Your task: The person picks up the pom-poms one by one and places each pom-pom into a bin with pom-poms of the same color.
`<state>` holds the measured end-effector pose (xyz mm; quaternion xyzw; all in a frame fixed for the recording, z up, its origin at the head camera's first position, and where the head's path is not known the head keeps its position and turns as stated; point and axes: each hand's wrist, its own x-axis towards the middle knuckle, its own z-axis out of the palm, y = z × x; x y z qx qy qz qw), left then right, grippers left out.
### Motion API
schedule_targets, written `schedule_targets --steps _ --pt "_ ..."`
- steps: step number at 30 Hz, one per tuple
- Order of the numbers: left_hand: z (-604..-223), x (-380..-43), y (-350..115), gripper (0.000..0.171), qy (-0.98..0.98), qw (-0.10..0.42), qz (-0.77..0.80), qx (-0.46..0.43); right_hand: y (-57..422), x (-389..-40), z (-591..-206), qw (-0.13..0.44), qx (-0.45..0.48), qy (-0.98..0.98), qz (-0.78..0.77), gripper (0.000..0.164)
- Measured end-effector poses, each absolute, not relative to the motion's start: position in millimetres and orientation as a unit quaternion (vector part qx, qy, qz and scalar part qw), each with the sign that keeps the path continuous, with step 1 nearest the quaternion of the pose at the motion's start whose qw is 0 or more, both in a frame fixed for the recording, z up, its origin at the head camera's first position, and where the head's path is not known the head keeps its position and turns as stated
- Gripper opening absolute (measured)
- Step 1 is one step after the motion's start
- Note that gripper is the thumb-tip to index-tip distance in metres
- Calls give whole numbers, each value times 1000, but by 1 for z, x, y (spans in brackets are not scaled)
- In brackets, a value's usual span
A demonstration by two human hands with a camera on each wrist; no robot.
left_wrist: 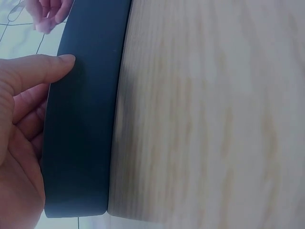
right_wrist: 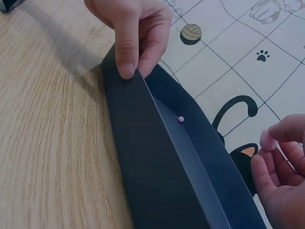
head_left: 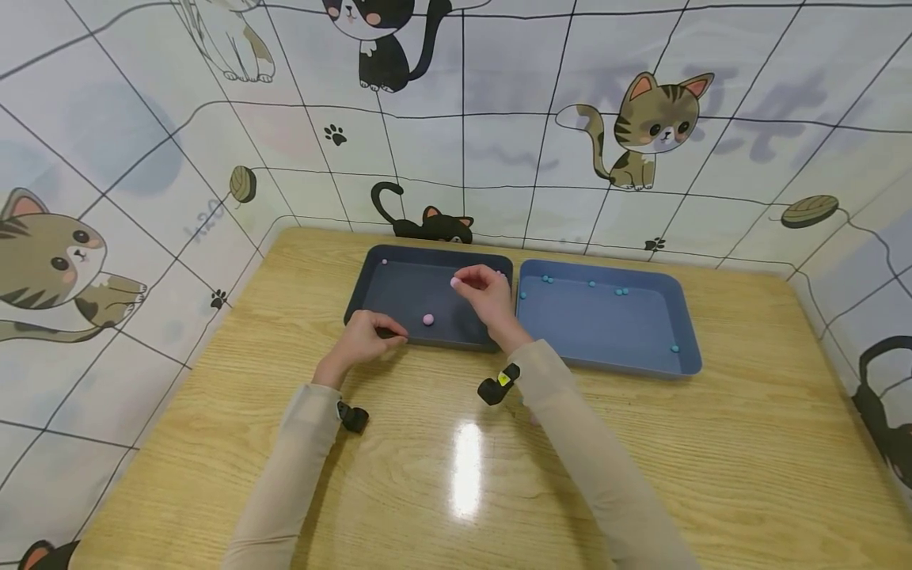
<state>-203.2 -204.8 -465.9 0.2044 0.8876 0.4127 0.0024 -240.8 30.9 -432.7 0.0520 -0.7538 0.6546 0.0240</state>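
Pink round bead (head_left: 454,283) pinched in right hand (head_left: 489,301) above dark-grey rectangular tray (head_left: 399,297); left hand (head_left: 359,339) grips near edge, left corner; slackening pinch could drop bead.

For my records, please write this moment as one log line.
left hand: grips dark tray wall | right hand: pinches pink ball over dark tray | blue tray: holds teal balls
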Motion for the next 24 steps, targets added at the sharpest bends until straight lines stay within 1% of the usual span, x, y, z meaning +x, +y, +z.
schedule_targets --steps 11,18,24 --pt "-466 -204 -205 5 886 2 416 206 29 -249 -440 17 15 -752 658 18" --pt "-466 -205 -204 4 886 -3 416 205 34 -246 -432 38 42 -741 669 16" --pt "-465 -204 -204 5 886 0 416 204 44 -234 -423 38 72 -741 667 16"
